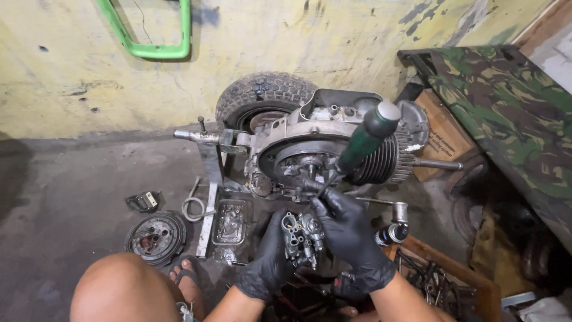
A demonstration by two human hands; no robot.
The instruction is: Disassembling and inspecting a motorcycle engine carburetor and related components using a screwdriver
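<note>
Carburettor (302, 237) gripped in gloved left hand (269, 257) below engine (322, 146), green-handled screwdriver (363, 143) grasped by gloved right hand (350, 234), tip set at carburettor top, brake drum (156, 237) on floor

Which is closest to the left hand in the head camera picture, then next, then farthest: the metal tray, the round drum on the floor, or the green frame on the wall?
From the left hand:
1. Metal tray, just left.
2. Round drum, farther left on the floor.
3. Green frame, up on the wall.

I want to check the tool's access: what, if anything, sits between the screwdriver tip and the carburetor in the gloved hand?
Nothing visible. The screwdriver, in the right hand, reaches straight onto the carburetor held by the left hand; the engine lies behind.
</note>
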